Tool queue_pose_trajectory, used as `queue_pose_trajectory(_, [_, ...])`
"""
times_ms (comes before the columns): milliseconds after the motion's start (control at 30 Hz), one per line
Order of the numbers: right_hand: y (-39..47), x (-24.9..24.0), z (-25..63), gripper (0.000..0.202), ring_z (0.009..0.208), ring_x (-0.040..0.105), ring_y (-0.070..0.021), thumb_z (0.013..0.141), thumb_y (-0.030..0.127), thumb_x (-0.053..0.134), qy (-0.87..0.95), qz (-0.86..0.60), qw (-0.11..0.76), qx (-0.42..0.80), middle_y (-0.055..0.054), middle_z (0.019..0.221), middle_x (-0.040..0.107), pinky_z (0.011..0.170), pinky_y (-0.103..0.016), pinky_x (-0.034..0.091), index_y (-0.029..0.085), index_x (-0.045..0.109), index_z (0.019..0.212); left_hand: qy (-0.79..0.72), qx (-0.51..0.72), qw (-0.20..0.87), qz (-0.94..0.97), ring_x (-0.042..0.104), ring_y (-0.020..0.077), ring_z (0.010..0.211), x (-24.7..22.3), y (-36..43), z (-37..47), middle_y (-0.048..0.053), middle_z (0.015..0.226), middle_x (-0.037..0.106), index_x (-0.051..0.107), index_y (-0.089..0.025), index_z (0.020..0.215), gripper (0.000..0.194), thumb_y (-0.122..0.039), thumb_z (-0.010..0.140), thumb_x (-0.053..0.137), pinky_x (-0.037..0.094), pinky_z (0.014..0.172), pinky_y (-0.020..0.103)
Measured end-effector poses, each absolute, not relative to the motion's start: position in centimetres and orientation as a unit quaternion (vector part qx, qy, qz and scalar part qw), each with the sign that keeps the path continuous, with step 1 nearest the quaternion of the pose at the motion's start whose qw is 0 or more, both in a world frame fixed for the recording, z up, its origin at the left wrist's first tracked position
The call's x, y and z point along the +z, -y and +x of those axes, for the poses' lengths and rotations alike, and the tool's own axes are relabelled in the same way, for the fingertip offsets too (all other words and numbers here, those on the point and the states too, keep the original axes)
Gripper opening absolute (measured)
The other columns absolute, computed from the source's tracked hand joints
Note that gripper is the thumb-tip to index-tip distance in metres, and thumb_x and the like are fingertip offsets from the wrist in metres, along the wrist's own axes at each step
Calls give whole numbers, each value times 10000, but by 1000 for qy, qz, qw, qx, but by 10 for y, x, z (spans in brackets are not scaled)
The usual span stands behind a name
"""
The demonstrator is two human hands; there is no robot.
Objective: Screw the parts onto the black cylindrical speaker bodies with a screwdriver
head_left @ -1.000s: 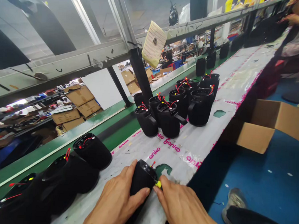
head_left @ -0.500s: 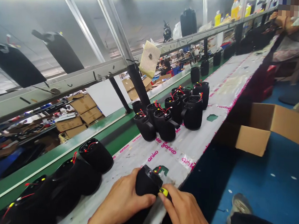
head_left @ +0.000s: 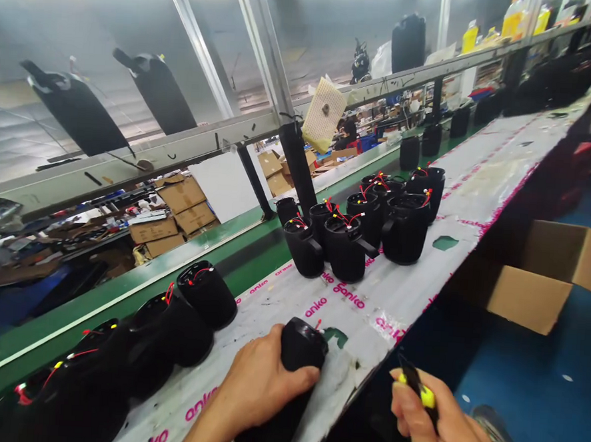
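Observation:
My left hand (head_left: 260,385) is wrapped round a black fabric-covered cylinder (head_left: 302,347), tilted at the near edge of the bench, its rim facing up and away. A short red wire shows at that rim. My right hand (head_left: 443,423), apart from the cylinder and to its right, grips a small black and yellow tool (head_left: 419,390) with a dark, thin tip. Similar black cylinders with red wires stand behind, such as one with a strap (head_left: 346,247), and a row of them (head_left: 208,296) lies to the left.
White sheeting with pink print (head_left: 288,334) covers the bench beside a green surface (head_left: 253,252). Metal shelf rails (head_left: 190,149) run above. An open cardboard box (head_left: 531,299) is on the blue floor at right. Part of another person shows at the far right edge.
My right hand has moved away from the cylinder to the right, with the tool still in it. My left hand keeps its hold. The view has shifted, so the surroundings appear further right.

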State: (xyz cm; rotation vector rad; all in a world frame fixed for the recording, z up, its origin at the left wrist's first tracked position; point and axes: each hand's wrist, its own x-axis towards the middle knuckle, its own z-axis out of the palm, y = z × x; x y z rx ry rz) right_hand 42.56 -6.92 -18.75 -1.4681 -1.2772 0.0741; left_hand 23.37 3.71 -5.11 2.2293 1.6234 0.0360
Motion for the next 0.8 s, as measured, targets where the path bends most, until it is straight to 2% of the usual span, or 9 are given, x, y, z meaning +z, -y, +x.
queue_pose_trajectory(67, [73,-177,429,195,624,719,-176,1016,390,462,597,-581,552,36,3,825,746,546,-217,544,270,574,1121,-578,18,195,792,662,388,976,-52,-38,234,178,1051,720,562,-149,1294,763,-634,713,663,462,808,424])
queue_pose_trajectory(133, [71,-169,424,195,693,735,-179,1016,382,467,625,-557,544,63,4,890,756,592,-220,555,279,569,1145,-574,25,221,788,637,410,1074,-50,-36,233,192,1149,703,537,-165,1342,793,-671,738,630,452,898,478])
queue_pose_trajectory(200, [64,-164,416,236,762,745,-185,1017,399,459,616,-572,532,102,2,932,763,620,-222,563,278,557,1194,-562,37,263,783,575,366,1228,-47,-33,228,153,1325,636,498,-219,1400,718,-678,848,482,401,1030,488])
queue_pose_trajectory(267, [55,-164,408,317,892,741,-196,1013,438,449,598,-596,517,145,-13,1026,759,697,-234,573,268,539,1265,-540,44,313,780,499,292,1338,-44,-30,219,73,1456,546,480,-273,1429,626,-623,916,404,336,1128,432])
queue_pose_trajectory(367, [45,-169,402,439,1018,708,-222,995,528,420,577,-614,497,207,-50,1121,736,772,-266,568,247,551,1306,-515,48,372,771,540,278,1296,-41,-24,207,37,1444,562,529,-280,1400,629,-591,854,566,401,1092,379])
queue_pose_trajectory(467, [44,-172,400,536,746,721,-223,969,626,389,542,-627,481,285,-30,793,737,611,-271,537,223,602,1252,-499,65,401,765,640,289,1141,-45,-15,203,32,1313,665,581,-281,1349,648,-603,791,651,504,954,369])
queue_pose_trajectory(567, [50,-169,400,586,500,597,-191,942,680,394,506,-623,482,351,46,522,579,530,-274,465,212,613,1218,-495,115,428,748,660,286,1077,-54,-8,207,37,1240,700,606,-267,1308,629,-540,753,714,525,891,356])
queue_pose_trajectory(667, [54,-161,400,645,481,563,-185,907,717,418,483,-623,493,367,59,486,539,525,-276,438,194,604,1236,-504,166,426,732,642,287,1071,-58,-3,215,50,1210,689,589,-242,1291,692,-447,662,793,513,895,356])
queue_pose_trajectory(800, [52,-151,403,703,455,549,-178,903,716,417,485,-604,514,368,59,482,526,508,-272,441,162,570,1306,-531,181,325,762,587,284,1084,-56,-1,224,58,1179,625,569,-224,1216,673,-331,594,803,472,919,366])
